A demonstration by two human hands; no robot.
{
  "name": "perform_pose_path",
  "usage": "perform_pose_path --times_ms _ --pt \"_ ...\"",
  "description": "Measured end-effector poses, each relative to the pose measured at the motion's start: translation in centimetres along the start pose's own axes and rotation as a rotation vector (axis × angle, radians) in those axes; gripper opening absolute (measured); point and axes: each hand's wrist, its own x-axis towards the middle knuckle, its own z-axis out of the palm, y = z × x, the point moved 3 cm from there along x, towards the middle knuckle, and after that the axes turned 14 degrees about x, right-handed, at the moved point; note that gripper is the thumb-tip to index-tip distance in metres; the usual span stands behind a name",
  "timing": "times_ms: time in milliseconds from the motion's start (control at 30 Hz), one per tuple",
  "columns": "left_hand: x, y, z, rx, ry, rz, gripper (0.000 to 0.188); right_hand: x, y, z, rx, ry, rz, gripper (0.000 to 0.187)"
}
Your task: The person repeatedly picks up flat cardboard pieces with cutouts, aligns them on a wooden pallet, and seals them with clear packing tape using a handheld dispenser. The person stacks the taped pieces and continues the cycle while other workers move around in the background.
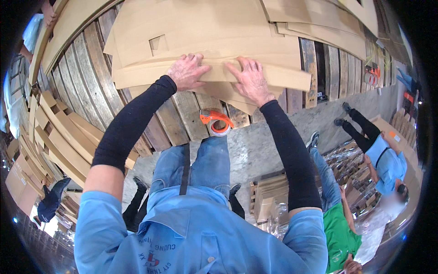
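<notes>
A brown cardboard sheet (pixel 200 27) lies across the wooden slats, with a small cut-out toward its left. Along its near edge runs a folded strip of cardboard (pixel 285 77). My left hand (pixel 186 72) presses on this strip, fingers bent over it and thumb pointing right. Opposite it, my right hand (pixel 250 78) rests on the same strip with its fingers spread and thumb toward the left hand. Between the hands the near edge bends downward. Just below them, an orange tape dispenser (pixel 216 121) with a roll of tape sits at the slats' front edge.
More cardboard sheets (pixel 324 23) lie at the far right, near a second orange tape dispenser (pixel 373 73). Long cardboard pieces (pixel 64 132) are stacked at left. Gaps run between the wooden slats (pixel 171 116). Co-workers stand behind at right, including one in green (pixel 340 233); another person's hand (pixel 48 13) shows far left.
</notes>
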Motion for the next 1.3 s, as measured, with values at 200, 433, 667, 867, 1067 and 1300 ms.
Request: perform_pose_path --times_ms 200,433,667,867,1067,1300 --pt "-0.1 -0.8 0.4 0.000 0.057 -0.305 0.053 -6.2 -7.1 3.5 0.495 0.250 0.219 0.064" --pt "-1.1 -0.3 0.7 -0.041 0.063 -0.312 0.046 -12.6 -8.9 13.7 0.483 -0.135 0.543 0.049" --pt "-2.4 0.1 1.6 -0.051 0.086 -0.322 0.045 -13.5 -9.9 10.6 1.485 -0.196 1.106 0.037" --pt "-2.5 0.1 1.9 -0.070 0.157 -0.337 0.045 -6.6 -11.7 -5.7 1.668 0.174 0.865 0.049" --pt "-2.5 -0.1 1.9 -0.103 0.154 -0.344 0.048 6.4 -11.9 -9.8 0.352 0.409 0.272 0.062" --pt "-2.1 -0.3 2.5 -0.080 0.181 -0.352 0.049 7.9 -11.0 -3.5 0.178 0.105 0.396 0.053"
